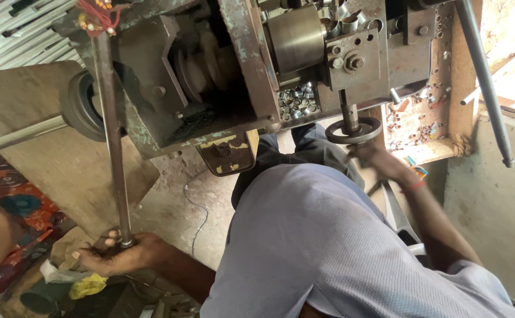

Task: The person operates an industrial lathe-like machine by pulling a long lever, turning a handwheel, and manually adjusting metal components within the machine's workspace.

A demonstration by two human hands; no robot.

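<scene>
My left hand (115, 254) is closed around the lower end of a long steel lever rod (111, 135) that runs up to the old grey-green machine (210, 76). A red thread is tied at the rod's top. My right hand (376, 158), with a red band at the wrist, grips the rim of a small round handwheel (355, 131) under the machine's tool block (355, 56). A shiny steel cylinder (296, 38) sits in the machine beside that block. My grey-blue shirt fills the lower middle.
Several small metal rings lie in a pile (296, 100) inside the machine, with more scattered on a wooden tray (413, 121). A second long lever (484, 82) hangs at right. Another person in patterned cloth (10, 218) sits at far left. Rags and scraps (86, 285) lie on the floor.
</scene>
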